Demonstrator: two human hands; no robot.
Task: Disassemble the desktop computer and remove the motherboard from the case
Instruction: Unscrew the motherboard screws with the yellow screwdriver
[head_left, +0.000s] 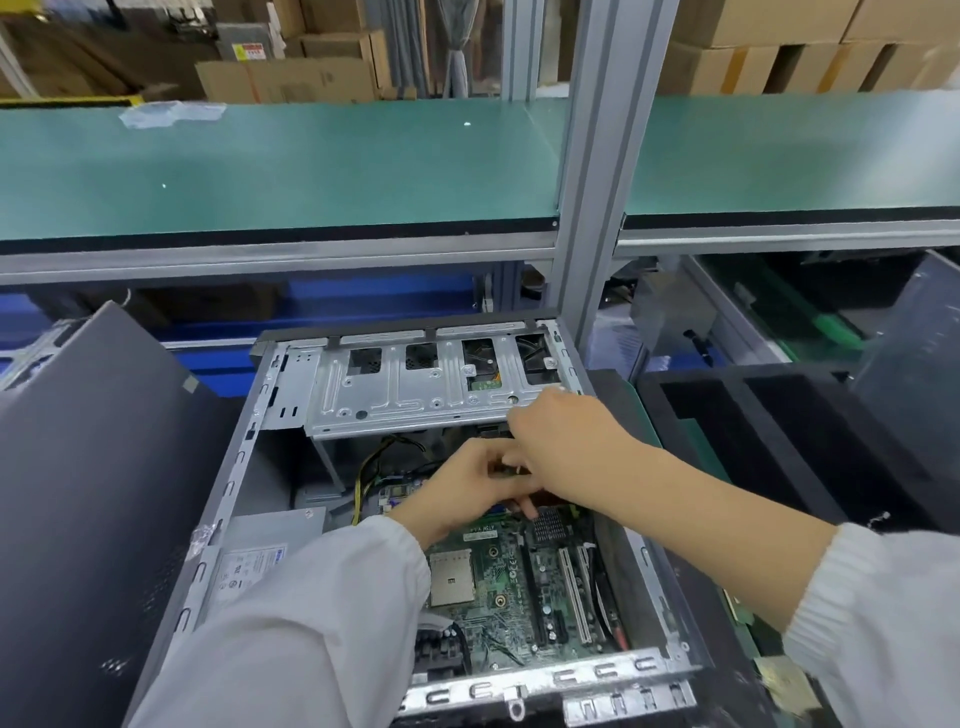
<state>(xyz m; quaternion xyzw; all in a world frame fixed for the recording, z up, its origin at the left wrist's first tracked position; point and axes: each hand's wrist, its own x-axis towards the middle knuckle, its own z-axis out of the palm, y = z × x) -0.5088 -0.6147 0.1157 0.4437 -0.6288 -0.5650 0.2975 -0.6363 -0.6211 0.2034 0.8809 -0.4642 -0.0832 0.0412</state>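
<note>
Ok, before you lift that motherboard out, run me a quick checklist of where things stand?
1. Side panel off the case: ok, it lies to the left.
2. Motherboard exposed: ok, still seated.
3. Yellow and black cables unplugged: cannot tell, their ends are hidden.
4. Left hand and right hand clear of the board: not ok, both work under the drive cage.
5. What the fingers hold: cannot tell.
6. Power supply removed: not ok, still inside.
</note>
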